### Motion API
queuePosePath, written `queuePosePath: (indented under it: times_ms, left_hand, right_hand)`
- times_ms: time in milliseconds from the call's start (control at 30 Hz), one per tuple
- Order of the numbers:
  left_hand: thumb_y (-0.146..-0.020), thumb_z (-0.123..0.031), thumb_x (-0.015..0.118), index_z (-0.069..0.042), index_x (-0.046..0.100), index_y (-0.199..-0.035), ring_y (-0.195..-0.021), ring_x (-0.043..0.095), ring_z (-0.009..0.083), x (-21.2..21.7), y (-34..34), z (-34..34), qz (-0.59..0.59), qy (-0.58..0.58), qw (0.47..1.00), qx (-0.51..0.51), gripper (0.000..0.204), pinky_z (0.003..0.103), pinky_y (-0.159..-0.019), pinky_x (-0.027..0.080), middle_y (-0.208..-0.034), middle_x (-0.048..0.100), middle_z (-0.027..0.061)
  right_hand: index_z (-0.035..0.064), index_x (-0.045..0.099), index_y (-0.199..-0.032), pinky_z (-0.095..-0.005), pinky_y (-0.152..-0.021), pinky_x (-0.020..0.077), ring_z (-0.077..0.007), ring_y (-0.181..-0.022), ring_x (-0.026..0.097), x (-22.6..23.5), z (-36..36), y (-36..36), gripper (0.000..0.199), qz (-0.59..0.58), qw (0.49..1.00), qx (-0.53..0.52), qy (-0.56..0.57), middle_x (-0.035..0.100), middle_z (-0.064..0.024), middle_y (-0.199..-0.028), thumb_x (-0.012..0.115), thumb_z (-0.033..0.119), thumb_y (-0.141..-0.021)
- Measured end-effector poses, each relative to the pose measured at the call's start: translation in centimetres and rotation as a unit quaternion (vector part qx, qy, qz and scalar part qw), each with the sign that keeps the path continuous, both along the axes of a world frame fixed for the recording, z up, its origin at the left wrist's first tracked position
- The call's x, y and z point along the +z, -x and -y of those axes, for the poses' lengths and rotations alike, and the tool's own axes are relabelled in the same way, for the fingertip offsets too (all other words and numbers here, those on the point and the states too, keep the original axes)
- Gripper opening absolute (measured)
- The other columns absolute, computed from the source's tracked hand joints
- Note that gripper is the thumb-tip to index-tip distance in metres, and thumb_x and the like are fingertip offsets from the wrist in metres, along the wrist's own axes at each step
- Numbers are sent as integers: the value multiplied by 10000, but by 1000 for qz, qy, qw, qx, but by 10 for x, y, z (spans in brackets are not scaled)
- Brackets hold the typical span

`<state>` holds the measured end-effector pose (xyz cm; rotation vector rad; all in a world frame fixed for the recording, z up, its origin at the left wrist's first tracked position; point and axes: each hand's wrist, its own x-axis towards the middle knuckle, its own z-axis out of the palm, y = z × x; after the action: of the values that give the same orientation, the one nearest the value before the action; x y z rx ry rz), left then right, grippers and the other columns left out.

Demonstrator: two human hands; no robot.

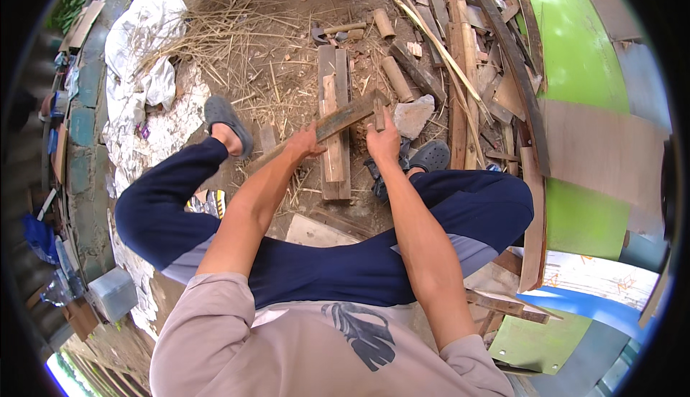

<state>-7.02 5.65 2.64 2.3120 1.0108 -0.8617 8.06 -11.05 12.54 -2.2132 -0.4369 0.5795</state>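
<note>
A narrow wooden plank point(348, 115) slants across in front of me, its right end higher and farther away. My left hand point(309, 140) is closed around its lower left part. My right hand point(383, 138) pinches a small wooden block point(379, 115) upright against the plank's right end. Whether the block is joined to the plank, I cannot tell. Beneath them, longer boards point(336, 174) lie lengthwise on the ground between my feet, with a paler strip of wood point(330, 102) on top.
Beyond the boards lie a hammer-like tool point(338, 30) and cut bamboo pieces point(397, 79). A flat stone point(414, 116) sits by my right foot. Scrap timber point(460, 74) is heaped at right before green panels point(578, 38). Straw point(223, 38) and white cloth point(147, 38) spread at left.
</note>
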Motion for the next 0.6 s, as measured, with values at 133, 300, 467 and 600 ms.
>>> queuePosePath:
  times_ms: [133, 300, 467, 600]
  left_hand:
    - [-864, -622, 683, -41, 276, -1543, -1174, 629, 451, 35, -15, -12, -50, 58, 995, -65, 982, 533, -996, 515, -1342, 604, 271]
    - [-936, -618, 547, 11, 640, -1235, -1102, 660, 432, 31, -49, -16, 42, -35, 991, -120, 703, 502, -944, 532, -1182, 683, 264]
    - [-1026, -432, 459, 32, 678, -1141, -1045, 662, 444, 28, -105, -5, 233, -57, 971, -6, 526, 517, -934, 515, -1094, 693, 292]
    - [-1051, -466, 372, 59, 702, -1043, -1037, 643, 491, -8, -137, -7, 306, 56, 949, 50, 620, 546, -954, 487, -1034, 684, 328]
  right_hand:
    - [92, 466, -1502, -449, -1028, 476, -419, -1206, 615, 1, 6, 4, 644, -20, 1000, 2, -9, 624, -256, -1333, 673, 204, -903]
    - [74, 458, -1499, -473, -934, 523, -446, -1061, 672, -14, 10, 4, 633, 23, 998, 9, -49, 689, -286, -1152, 642, 175, -902]
    - [78, 451, -1504, -481, -908, 530, -463, -1033, 673, -21, 12, 14, 635, 23, 996, 6, -84, 693, -290, -1128, 641, 180, -907]
    - [77, 446, -1515, -413, -915, 535, -403, -1095, 684, -8, 13, 12, 618, -15, 1000, 1, -26, 668, -274, -1235, 641, 219, -945]
